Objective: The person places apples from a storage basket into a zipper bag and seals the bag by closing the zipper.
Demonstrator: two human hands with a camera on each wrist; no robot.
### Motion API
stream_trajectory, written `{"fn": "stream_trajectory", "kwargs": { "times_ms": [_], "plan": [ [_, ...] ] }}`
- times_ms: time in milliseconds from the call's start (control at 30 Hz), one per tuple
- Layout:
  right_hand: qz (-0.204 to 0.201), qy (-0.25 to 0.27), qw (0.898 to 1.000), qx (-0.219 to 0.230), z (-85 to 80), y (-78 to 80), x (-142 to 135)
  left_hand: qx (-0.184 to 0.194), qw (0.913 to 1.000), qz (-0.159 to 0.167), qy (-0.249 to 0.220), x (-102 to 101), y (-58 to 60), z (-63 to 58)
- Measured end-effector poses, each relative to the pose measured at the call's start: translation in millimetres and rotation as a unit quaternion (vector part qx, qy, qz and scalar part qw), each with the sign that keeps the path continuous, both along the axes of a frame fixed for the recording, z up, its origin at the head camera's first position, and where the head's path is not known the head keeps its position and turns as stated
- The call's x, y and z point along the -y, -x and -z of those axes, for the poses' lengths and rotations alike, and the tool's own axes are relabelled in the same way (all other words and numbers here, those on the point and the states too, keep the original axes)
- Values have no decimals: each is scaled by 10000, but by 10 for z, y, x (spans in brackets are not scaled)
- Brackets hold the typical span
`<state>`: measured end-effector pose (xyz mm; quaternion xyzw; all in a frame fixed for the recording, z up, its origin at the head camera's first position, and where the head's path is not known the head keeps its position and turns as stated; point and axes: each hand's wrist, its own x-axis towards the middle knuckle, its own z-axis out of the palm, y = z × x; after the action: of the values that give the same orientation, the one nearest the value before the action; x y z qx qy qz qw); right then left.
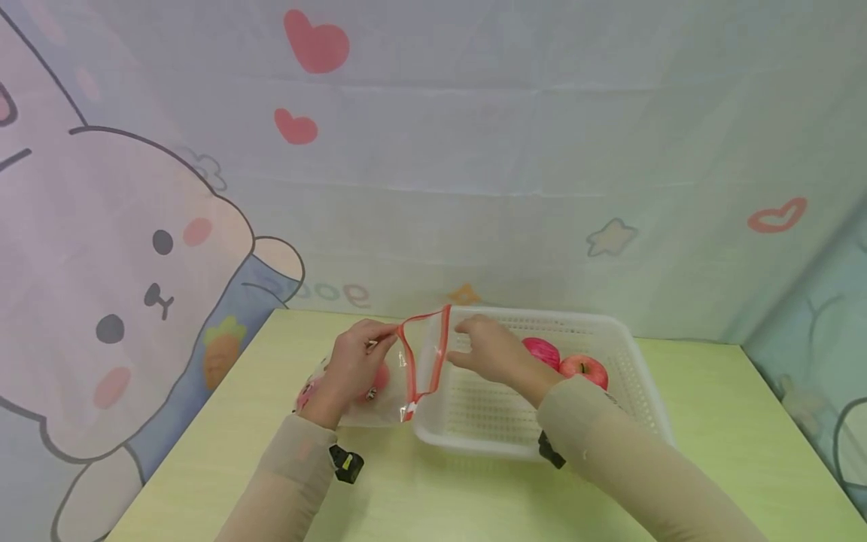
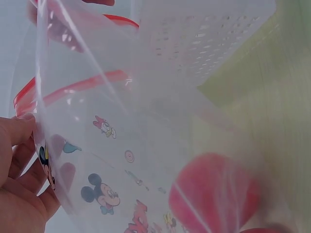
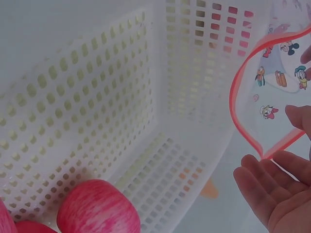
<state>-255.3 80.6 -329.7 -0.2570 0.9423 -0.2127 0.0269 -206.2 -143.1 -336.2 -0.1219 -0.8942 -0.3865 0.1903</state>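
A clear zip bag [image 1: 396, 406] with a red-edged mouth and printed cartoon figures lies left of the basket, its mouth spread apart. My left hand [image 1: 355, 361] pinches the bag at its rim between thumb and fingers. Inside the bag, a round red apple [image 2: 214, 194] shows through the plastic. Over the white basket, my right hand [image 1: 491, 348] holds nothing; its fingers are relaxed, palm toward the bag's mouth, fingertips close to the red edge. Behind that forearm, a dark pink apple [image 1: 542, 351] and a red apple [image 1: 584, 369] sit in the basket.
The perforated white plastic basket [image 1: 650, 384] stands on the pale yellow-green table [image 1: 718, 421], right beside the bag. A printed cloth [image 1: 447, 165] with a cartoon rabbit and hearts hangs behind the table.
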Motion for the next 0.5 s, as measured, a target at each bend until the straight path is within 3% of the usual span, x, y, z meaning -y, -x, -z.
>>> {"fn": "stream_trajectory", "kwargs": {
  "times_ms": [300, 500],
  "plan": [
    [16, -66, 10000, 34, -4, 14, -93, -446, 9989, 58, 156, -44, -1, 2],
    [106, -15, 9998, 166, -15, 20, -159, -352, 9993, 19, 142, -64, 3, -23]
  ]
}}
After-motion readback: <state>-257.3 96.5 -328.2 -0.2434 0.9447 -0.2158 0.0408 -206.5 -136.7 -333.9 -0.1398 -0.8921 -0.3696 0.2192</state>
